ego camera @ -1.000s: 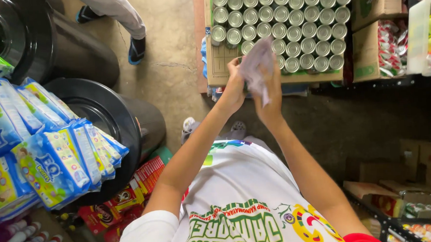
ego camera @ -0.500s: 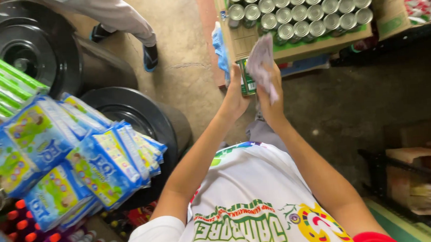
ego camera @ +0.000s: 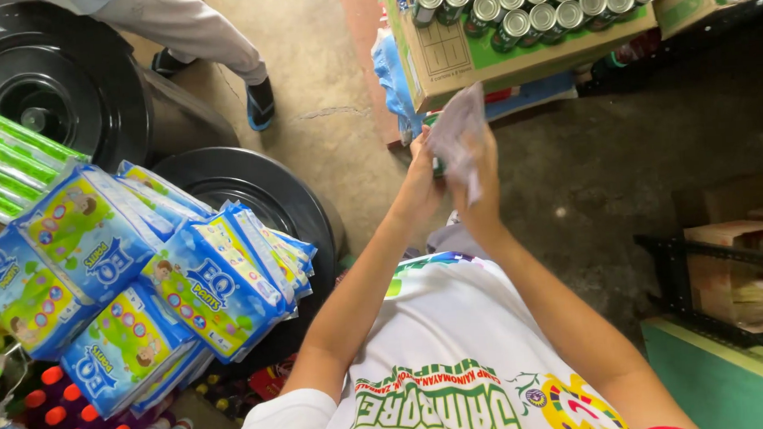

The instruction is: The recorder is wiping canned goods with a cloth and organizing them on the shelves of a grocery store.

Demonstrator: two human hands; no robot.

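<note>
My left hand (ego camera: 421, 179) and my right hand (ego camera: 481, 180) are raised close together in front of me. Both pinch a thin, crumpled clear plastic bag (ego camera: 457, 132) that stands up between the fingers. A small green can (ego camera: 437, 164) shows between the two hands; most of it is hidden, and I cannot tell which hand holds it. Just beyond the hands stands a cardboard tray (ego camera: 452, 58) packed with several silver-topped cans (ego camera: 527, 11).
Two black round tubs (ego camera: 61, 83) (ego camera: 241, 183) sit on the concrete floor at left. Blue and green packets (ego camera: 133, 280) hang at lower left above bottles with red caps (ego camera: 52, 406). Another person's legs (ego camera: 207, 41) stand at the top. A black rack with boxes (ego camera: 733, 283) is at right.
The view has tilted down and left, so the tray of cans now sits higher in frame. My hands stay together on the bag, a little further from the tray.
</note>
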